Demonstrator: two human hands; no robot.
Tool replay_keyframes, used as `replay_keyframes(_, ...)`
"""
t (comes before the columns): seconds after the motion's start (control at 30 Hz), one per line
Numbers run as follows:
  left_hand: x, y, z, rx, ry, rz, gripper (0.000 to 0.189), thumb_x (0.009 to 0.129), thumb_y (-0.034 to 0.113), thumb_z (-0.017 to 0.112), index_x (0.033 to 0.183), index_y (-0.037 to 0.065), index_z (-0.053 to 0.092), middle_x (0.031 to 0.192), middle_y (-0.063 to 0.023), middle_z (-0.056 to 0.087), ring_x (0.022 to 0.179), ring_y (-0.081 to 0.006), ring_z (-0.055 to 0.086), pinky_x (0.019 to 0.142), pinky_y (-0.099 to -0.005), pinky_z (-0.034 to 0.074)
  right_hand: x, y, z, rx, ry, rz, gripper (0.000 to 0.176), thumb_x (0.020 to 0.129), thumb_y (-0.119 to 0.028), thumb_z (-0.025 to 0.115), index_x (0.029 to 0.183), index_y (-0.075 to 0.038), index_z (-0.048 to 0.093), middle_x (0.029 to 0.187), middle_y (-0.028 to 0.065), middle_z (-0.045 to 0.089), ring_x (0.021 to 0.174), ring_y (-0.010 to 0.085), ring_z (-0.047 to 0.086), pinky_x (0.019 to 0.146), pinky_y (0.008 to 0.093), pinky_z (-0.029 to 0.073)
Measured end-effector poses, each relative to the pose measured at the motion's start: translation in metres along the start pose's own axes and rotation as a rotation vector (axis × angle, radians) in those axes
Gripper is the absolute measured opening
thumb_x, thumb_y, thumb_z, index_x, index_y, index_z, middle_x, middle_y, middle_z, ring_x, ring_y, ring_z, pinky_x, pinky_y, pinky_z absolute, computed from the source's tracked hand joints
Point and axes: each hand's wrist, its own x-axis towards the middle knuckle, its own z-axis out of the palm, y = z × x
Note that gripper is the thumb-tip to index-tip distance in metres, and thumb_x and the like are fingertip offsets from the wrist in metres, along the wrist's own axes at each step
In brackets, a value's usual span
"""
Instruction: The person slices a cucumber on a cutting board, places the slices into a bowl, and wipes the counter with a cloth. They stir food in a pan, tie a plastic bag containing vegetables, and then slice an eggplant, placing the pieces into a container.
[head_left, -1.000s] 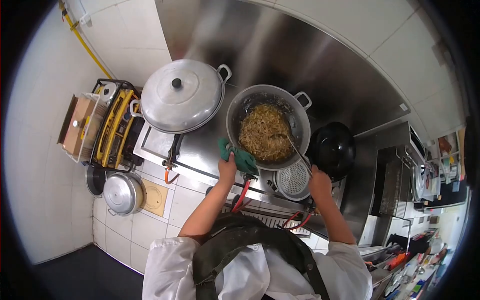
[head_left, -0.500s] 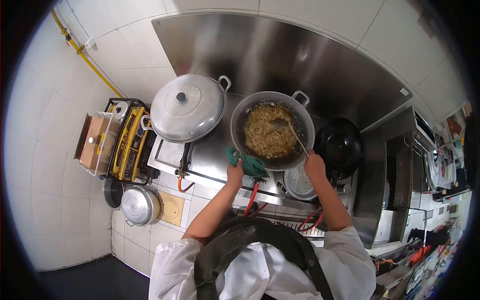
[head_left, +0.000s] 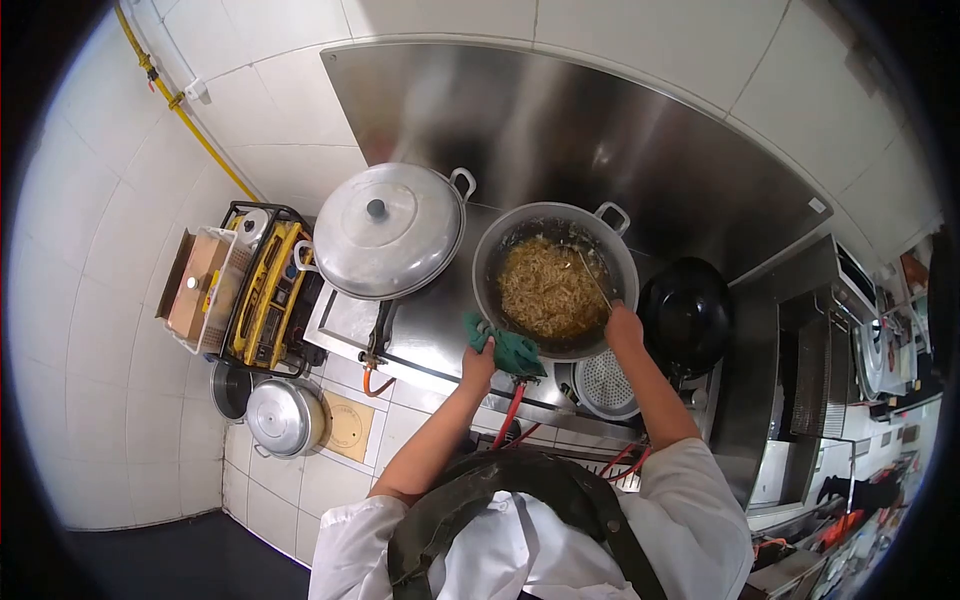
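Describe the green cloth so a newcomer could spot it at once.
Find the steel stove under the shiny wall panel, then its open wok of noodles. At the wok's near-left rim the left hand has its grip on a crumpled green cloth, while the right hand holds a ladle. It is the only soft, green thing among grey metal pans.

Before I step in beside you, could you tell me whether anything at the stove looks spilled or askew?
Nothing stands out. The noodles lie inside the wok, the left hand grips its handle through a green cloth, the right hand holds a utensil in them, and the neighbouring pot lid sits squarely.
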Motion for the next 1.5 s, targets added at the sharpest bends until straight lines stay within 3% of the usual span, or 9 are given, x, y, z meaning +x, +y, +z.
replay_keyframes(0.13,0.003,-0.006,-0.004,-0.02,-0.004,0.003,0.028,0.088,0.014,0.053,0.115,0.004,0.048,0.1,-0.008,0.058,0.088,-0.0195,0.058,0.071,-0.0308,0.049,-0.001,0.013,-0.011,0.144,0.09,0.022,0.026,0.076,-0.008,0.059,0.1,0.002,0.056,0.08,0.0259,0.06,0.078,0.0376,0.059,0.068,0.0446,0.048)
replay_keyframes(0.23,0.004,-0.005,-0.003,-0.027,-0.021,0.002,0.029,0.088,0.014,0.053,0.115,0.004,0.048,0.102,-0.0087,0.057,0.09,-0.0194,0.057,0.072,-0.031,0.049,0.026,0.038,0.017,0.193,0.172,-0.078,0.021,0.079,-0.009,0.059,0.096,0.003,0.056,0.07,0.0225,0.058,0.06,0.0344,0.058,0.054,0.0452,0.046)
replay_keyframes(0.43,0.0,-0.002,0.0,-0.003,-0.014,-0.006,0.029,0.088,0.015,0.053,0.115,0.005,0.047,0.103,-0.0088,0.056,0.09,-0.0199,0.057,0.072,-0.032,0.049,0.027,0.017,-0.008,0.94,-0.945,0.476,0.022,0.089,-0.021,0.052,0.089,0.001,0.049,0.059,0.0007,0.044,0.04,0.0066,0.033,0.031,0.0211,0.03)
replay_keyframes(0.63,0.0,-0.005,-0.002,-0.042,-0.037,-0.021,0.028,0.089,0.015,0.052,0.114,0.007,0.046,0.103,-0.0084,0.056,0.091,-0.0209,0.057,0.072,-0.0343,0.05,0.005,0.028,-0.023,1.401,-1.351,0.786,0.019,0.091,-0.02,0.048,0.086,-0.002,0.048,0.057,-0.004,0.035,0.041,0.001,0.028,0.03,0.0155,0.024)
replay_keyframes(0.83,0.002,-0.006,-0.002,-0.081,-0.05,-0.059,0.027,0.089,0.016,0.052,0.114,0.006,0.046,0.103,-0.008,0.056,0.091,-0.0211,0.057,0.072,-0.034,0.05,-0.05,0.026,-0.049,1.279,-0.996,0.623,0.017,0.088,-0.02,0.051,0.085,-0.004,0.049,0.06,-0.0021,0.04,0.041,0.0031,0.031,0.029,0.0177,0.024)
replay_keyframes(0.93,0.002,-0.001,-0.003,0.016,-0.046,-0.078,0.026,0.089,0.016,0.051,0.113,0.005,0.047,0.102,-0.0082,0.056,0.09,-0.0208,0.057,0.07,-0.0338,0.05,-0.078,0.029,-0.04,1.027,-0.682,0.417,0.016,0.084,-0.017,0.056,0.088,-0.002,0.051,0.063,0.0061,0.051,0.044,0.015,0.046,0.035,0.0279,0.037)
replay_keyframes(1.03,-0.003,0.01,0.001,0.088,-0.043,-0.134,0.026,0.09,0.016,0.05,0.114,0.008,0.045,0.108,-0.0088,0.055,0.097,-0.0239,0.056,0.082,-0.0404,0.048,-0.105,0.034,-0.021,0.289,-0.128,-0.16,0.02,0.078,-0.011,0.058,0.093,0.0,0.051,0.071,0.0179,0.058,0.061,0.0314,0.059,0.053,0.0395,0.047)
replay_keyframes(1.13,0.002,0.007,-0.002,0.093,-0.061,-0.152,0.025,0.09,0.016,0.05,0.113,0.008,0.045,0.107,-0.0091,0.055,0.098,-0.0241,0.056,0.081,-0.0405,0.049,-0.135,0.013,-0.051,0.213,-0.03,-0.101,0.027,0.075,-0.007,0.056,0.1,0.002,0.05,0.08,0.0247,0.058,0.079,0.0396,0.059,0.069,0.0436,0.047)
replay_keyframes(1.5,0.019,-0.019,-0.01,0.179,-0.107,-0.067,0.026,0.091,0.013,0.046,0.116,0.005,0.044,0.109,-0.0113,0.054,0.097,-0.0268,0.056,0.079,-0.0418,0.05,-0.124,-0.042,-0.025,-0.256,-0.043,-0.09,0.029,0.083,-0.007,0.043,0.109,0.004,0.046,0.081,0.0211,0.06,0.069,0.0345,0.063,0.055,0.0415,0.05)
